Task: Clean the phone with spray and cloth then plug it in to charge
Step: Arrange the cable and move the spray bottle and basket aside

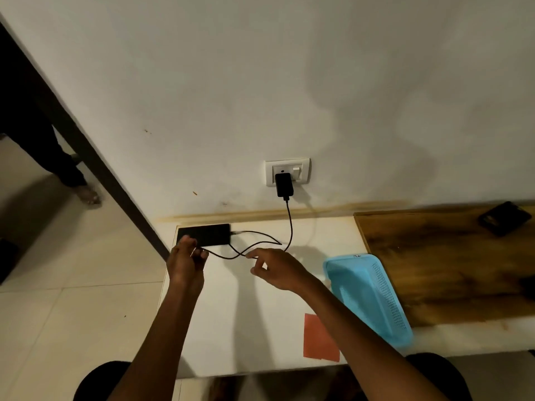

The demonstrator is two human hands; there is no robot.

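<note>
A black phone point(207, 234) lies flat at the far left corner of the white counter point(231, 328). A black cable point(262, 241) is plugged into the phone's right end and loops across the counter up to a black charger point(284, 184) seated in the white wall socket point(287, 172). My left hand point(186, 260) hovers at the phone's near left corner, fingers curled close to a loop of the cable. My right hand point(275, 270) is just right of it, fingers loosely apart above the cable. An orange cloth point(318, 338) lies flat near the front edge. No spray bottle is in view.
A light blue perforated basket point(369, 296) lies upside down right of my right arm. Beyond it a wooden board point(445, 264) carries a dark wallet-like object point(505, 218). On the tiled floor at left another person's foot point(88, 195) stands beside a dark door frame point(86, 151).
</note>
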